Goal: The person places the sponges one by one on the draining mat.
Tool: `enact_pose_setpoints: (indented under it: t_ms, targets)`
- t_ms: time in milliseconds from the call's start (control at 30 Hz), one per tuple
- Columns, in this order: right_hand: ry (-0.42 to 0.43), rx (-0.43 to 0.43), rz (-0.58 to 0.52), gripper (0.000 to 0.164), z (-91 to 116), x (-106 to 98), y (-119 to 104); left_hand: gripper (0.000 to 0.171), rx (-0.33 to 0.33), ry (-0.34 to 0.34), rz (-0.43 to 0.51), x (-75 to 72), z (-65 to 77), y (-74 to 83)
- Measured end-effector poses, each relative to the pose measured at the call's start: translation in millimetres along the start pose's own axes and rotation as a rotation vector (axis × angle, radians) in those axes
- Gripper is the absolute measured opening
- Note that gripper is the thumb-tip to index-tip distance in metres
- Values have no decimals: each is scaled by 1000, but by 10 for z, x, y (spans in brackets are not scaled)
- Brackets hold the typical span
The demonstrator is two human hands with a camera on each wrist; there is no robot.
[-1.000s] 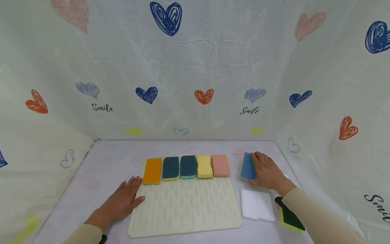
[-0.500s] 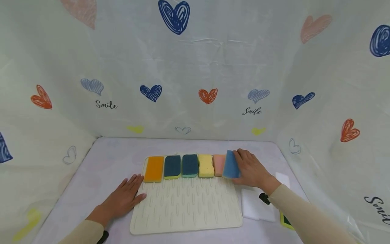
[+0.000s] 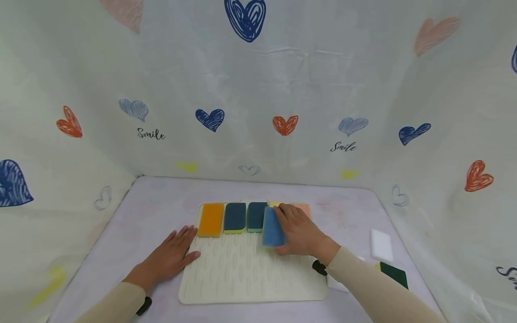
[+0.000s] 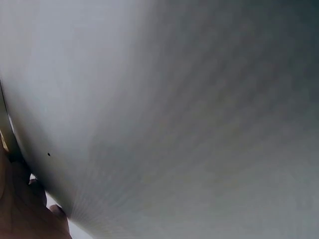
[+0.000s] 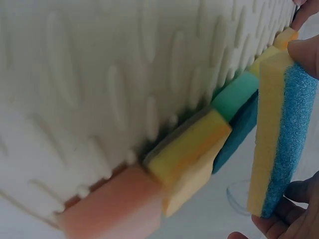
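Observation:
My right hand (image 3: 300,231) grips a blue sponge (image 3: 273,229) by its edges, thumb on one side and fingers on the other. The right wrist view shows its cream layer and rough blue face, raised above a ribbed off-white mat (image 3: 250,273). Along the mat's back edge runs a row: an orange sponge (image 3: 211,220), two dark blue-topped sponges (image 3: 235,217), then a yellow sponge (image 5: 194,159) and a pink sponge (image 5: 114,204), both partly hidden by my hand in the head view. My left hand (image 3: 171,255) rests flat at the mat's left edge, fingertips beside the orange sponge.
Right of the mat lie a white sponge (image 3: 381,245) and a dark green scouring sponge (image 3: 393,274) with a yellow side. Another white piece (image 3: 336,284) is mostly covered by my right forearm. A heart-printed curtain (image 3: 315,80) encloses the table.
My right hand has carried the blue sponge leftward from the table at the right to over the mat, in front of the row. The left hand stays at the mat's edge.

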State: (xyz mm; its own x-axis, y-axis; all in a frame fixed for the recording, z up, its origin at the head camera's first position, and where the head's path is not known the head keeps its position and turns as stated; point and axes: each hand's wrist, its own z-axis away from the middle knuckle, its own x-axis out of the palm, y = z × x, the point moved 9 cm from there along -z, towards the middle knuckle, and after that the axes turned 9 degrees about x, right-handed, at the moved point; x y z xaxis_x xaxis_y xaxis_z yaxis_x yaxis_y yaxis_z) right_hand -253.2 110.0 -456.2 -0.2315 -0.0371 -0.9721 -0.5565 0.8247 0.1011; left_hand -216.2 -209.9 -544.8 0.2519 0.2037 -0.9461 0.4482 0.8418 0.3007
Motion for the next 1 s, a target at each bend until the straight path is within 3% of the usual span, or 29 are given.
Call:
enact_pose_setpoints:
  t_ms: [433, 600, 800, 1000]
  targets:
    - [-96, -118, -10, 116, -205, 129, -1011, 81, 32, 9, -17, -79, -63, -30]
    - [-87, -154, -38, 115, -286, 150, -1359, 76, 37, 20, -2, -100, -52, -43]
    - [-101, -153, -66, 109, -344, 213, -1625, 72, 50, 27, 5, -117, -33, -30]
    - [-177, -145, -70, 109, -380, 318, -1792, 69, 45, 20, 9, -107, -27, -17]
